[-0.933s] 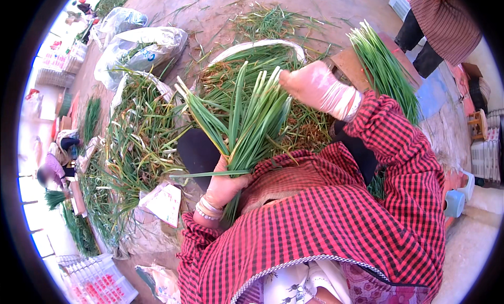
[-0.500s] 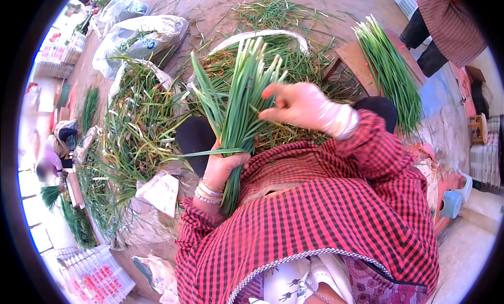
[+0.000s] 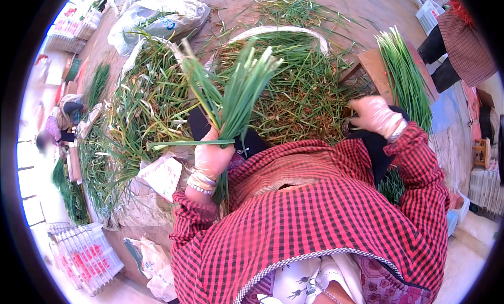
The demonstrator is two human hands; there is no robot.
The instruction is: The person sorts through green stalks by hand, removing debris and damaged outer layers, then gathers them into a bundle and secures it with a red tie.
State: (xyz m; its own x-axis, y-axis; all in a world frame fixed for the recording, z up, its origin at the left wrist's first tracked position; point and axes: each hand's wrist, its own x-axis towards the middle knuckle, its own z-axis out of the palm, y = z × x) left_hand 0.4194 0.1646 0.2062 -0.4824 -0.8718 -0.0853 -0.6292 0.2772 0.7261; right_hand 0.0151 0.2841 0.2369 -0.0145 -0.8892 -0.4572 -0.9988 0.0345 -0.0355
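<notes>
My left hand (image 3: 214,156), in a thin pale glove with a beaded bracelet at the wrist, is closed around a bunch of green chives (image 3: 247,88). The pale cut ends point up and away, and the leaves hang down below my fist. One long leaf lies crosswise over the hand. Over by my right knee is my right hand (image 3: 374,115), gloved too, apart from the bunch, with its fingers curled in. Whether anything is in those fingers is hidden. In front of my knees a wide white-rimmed sack (image 3: 321,41) holds loose leaves and brown trimmings (image 3: 310,104).
On a low wooden stand (image 3: 370,67) to the right lies a neat bundle of chives (image 3: 404,75). Another heap of trimmings (image 3: 149,99) fills a sack on the left, with a plastic bag (image 3: 157,23) beyond. A person (image 3: 467,46) stands far right; another (image 3: 58,123) sits far left.
My right hand has left the bunch and moved right, to beside my right knee, its fingers curling in. My left hand still holds the chives, tilted a little. The view has shifted slightly.
</notes>
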